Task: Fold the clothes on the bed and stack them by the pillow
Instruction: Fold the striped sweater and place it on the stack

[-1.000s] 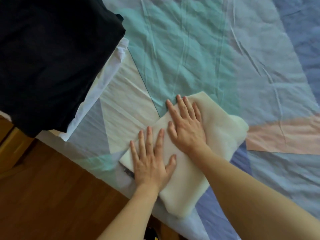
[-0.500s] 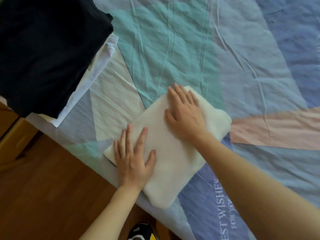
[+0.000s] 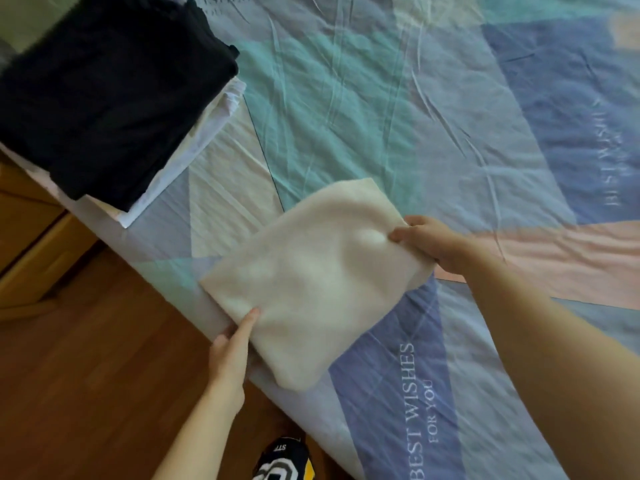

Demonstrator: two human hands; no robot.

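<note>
Both hands have come off the flat pressing they were doing a moment ago and are now taking hold of the folded cream garment at opposite edges; the left hand is sliding under its near edge at the side of the bed, thumb lying on top, fingers hidden beneath, so gripping rather than patting; the right hand is pinching the far edge, thumb pressing a dimple into the cloth, fingers curled under. The garment is sitting between the two hands, largely on the bedcover, its near corner overhanging the bed's side; whether it is already lifting I cannot tell. Beyond the left hand, well apart, the stack is waiting: a folded black garment lying on a white one. No pillow is showing in view.

Reading of it: smoothing is finished, folding of this piece looks done, and the carry to the stack is beginning; the soft bundle may sag or unfold if it is lifted unevenly.
</note>
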